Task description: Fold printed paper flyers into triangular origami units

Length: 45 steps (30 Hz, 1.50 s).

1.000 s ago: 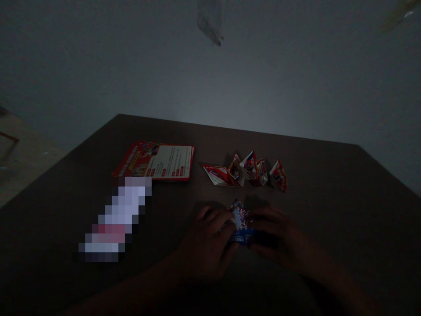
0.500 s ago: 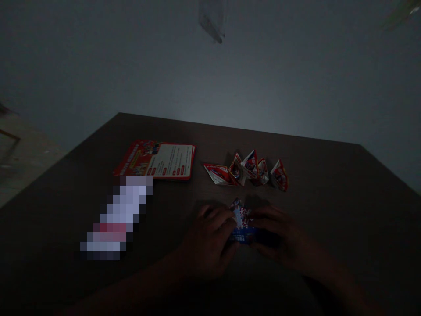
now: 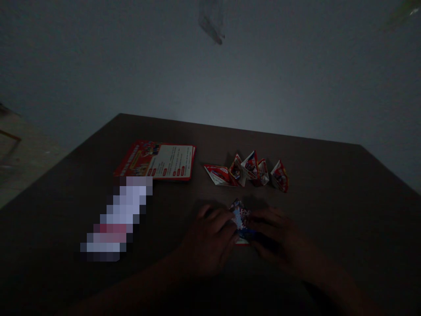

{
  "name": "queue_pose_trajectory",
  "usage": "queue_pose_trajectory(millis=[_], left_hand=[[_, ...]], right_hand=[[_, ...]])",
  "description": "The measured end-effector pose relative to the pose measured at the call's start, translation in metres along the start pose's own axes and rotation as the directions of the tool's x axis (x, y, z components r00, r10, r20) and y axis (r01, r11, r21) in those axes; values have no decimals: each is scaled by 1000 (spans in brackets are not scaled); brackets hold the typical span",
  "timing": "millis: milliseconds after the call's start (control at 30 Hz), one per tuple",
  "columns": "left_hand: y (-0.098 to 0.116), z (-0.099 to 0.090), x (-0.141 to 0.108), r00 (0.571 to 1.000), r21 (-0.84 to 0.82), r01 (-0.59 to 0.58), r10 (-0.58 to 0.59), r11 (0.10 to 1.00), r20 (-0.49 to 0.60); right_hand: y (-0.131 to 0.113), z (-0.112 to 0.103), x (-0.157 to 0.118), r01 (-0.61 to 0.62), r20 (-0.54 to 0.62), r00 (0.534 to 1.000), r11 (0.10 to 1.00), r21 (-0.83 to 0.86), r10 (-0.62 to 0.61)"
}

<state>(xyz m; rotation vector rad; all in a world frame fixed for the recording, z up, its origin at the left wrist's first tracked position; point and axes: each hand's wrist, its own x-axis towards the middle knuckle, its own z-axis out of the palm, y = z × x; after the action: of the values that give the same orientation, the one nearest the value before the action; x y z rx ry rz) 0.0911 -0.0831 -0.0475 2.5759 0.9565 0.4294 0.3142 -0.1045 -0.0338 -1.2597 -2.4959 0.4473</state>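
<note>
A small blue printed paper (image 3: 241,219), partly folded, lies on the dark table between my hands. My left hand (image 3: 210,237) grips its left side, fingertips on the printed face. On the right side, my right hand (image 3: 279,237) holds the same paper with bent fingers. A pale strip with a red edge shows at the paper's near side. Beyond my hands stand several folded red and white paper pieces (image 3: 251,166) in a loose row. The dim light hides details of my thumbs.
A stack of red and white printed sheets (image 3: 176,162) lies at the back left of the table (image 3: 329,175). Nearer, a bright pixelated oblong (image 3: 121,215) touches the stack's front edge. A pale wall (image 3: 279,79) rises behind the table.
The near part of the blue paper has lifted or folded over, showing a pale strip with a red edge beneath. My hands have shifted only slightly.
</note>
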Motion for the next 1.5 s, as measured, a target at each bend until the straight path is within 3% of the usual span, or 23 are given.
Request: queue_pose_trajectory(millis=[333,833,1000,1233,1500], left_hand=[[-4,0,-3,999,1,-35,35,999,-21],[-5,8,4,998,71,-24,29,997,-61],[-5,4,8,997,20,66,-66,998,-27],[-4,-4,9,981,13,196,-196,981,10],[-9,-13,11,952,110,295,-302,949,54]], right_hand=[[-2,8,2,37,28,999,991,-130,-34],[-11,22,14,20,-49,999,1000,-17,-21],[-13,23,17,-55,-81,995,997,58,60],[-10,21,17,-211,-30,977,976,55,213],[-7,18,14,-438,26,898,899,-2,438]])
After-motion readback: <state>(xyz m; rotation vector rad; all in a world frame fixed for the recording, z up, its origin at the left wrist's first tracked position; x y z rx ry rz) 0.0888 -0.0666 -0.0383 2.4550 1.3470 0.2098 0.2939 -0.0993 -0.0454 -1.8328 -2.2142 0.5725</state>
